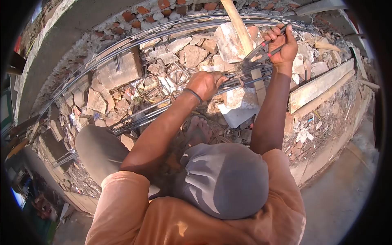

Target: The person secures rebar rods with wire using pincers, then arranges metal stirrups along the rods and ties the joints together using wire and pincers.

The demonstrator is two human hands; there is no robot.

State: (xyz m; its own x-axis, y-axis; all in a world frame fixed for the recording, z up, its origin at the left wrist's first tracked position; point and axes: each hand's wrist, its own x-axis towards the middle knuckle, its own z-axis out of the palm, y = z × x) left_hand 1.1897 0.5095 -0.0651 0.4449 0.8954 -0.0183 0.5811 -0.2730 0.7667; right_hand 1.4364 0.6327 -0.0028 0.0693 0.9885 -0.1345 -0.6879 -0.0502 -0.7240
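My right hand is closed round the handles of a pair of pincers, dark metal with red bits on the grips. The pincer jaws point down and left, at the bundle of steel rods; whether they bite on a wire cannot be made out. My left hand is closed on the rods just left of the jaws, its fingertips partly hidden. Bent square steel stirrups lie left of that hand. Under the rods sits a pale block, with a wooden strip beside it.
Broken bricks and rubble cover the ground. Long rods curve along the low wall. A wooden stick leans near a large block. A plank lies at right. A bare foot stands below the rods.
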